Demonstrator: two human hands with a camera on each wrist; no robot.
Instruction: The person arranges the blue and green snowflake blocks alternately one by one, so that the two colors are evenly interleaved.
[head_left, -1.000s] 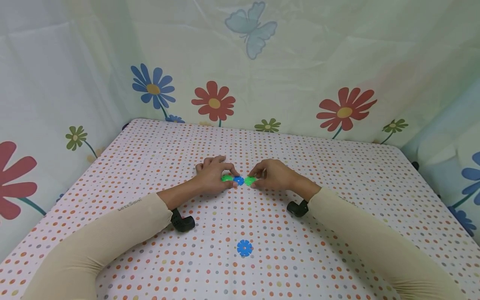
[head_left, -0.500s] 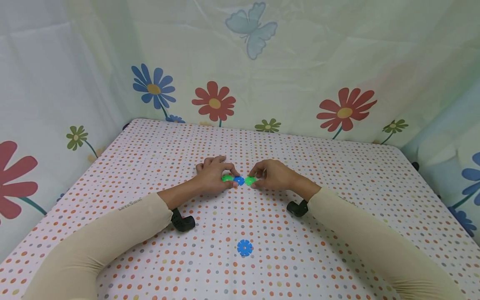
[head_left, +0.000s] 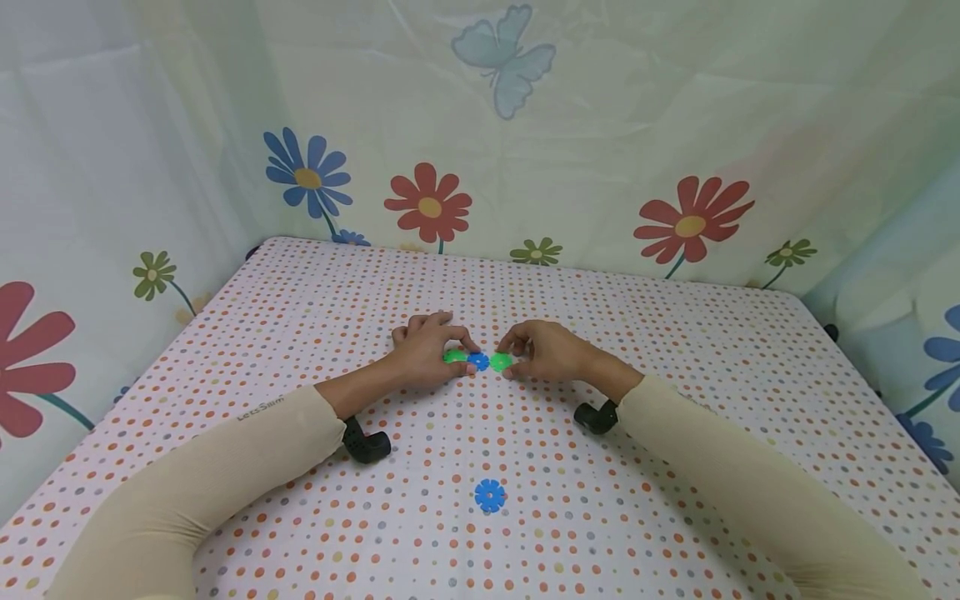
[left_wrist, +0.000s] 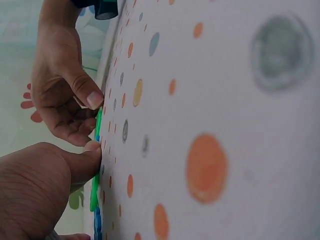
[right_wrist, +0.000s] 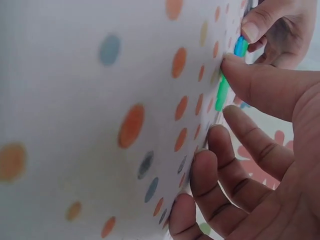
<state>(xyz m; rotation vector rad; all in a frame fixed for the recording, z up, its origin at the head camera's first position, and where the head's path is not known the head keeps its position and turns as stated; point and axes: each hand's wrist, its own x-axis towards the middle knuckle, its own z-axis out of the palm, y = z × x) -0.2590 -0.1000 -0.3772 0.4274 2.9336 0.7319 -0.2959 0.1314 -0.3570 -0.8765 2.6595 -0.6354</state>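
Note:
Near the middle of the table, my left hand point(head_left: 427, 354) pinches a blue notched disc point(head_left: 477, 362) between thumb and index finger. A green notched disc point(head_left: 454, 356) lies against its left side, partly under that hand. In the left wrist view another blue disc point(left_wrist: 97, 222) shows beyond the green one, mostly covered by the hand. My right hand point(head_left: 555, 350) holds a second green disc point(head_left: 499, 362) by its edges with thumb and fingers. This disc lies flat, edge to edge with the pinched blue one; whether their notches interlock I cannot tell.
A loose blue notched disc point(head_left: 490, 496) lies flat on the dotted tablecloth point(head_left: 420, 533), nearer the front. Behind the table hangs a flower-print curtain point(head_left: 577, 133). Black wrist cameras hang below both forearms, close to the cloth.

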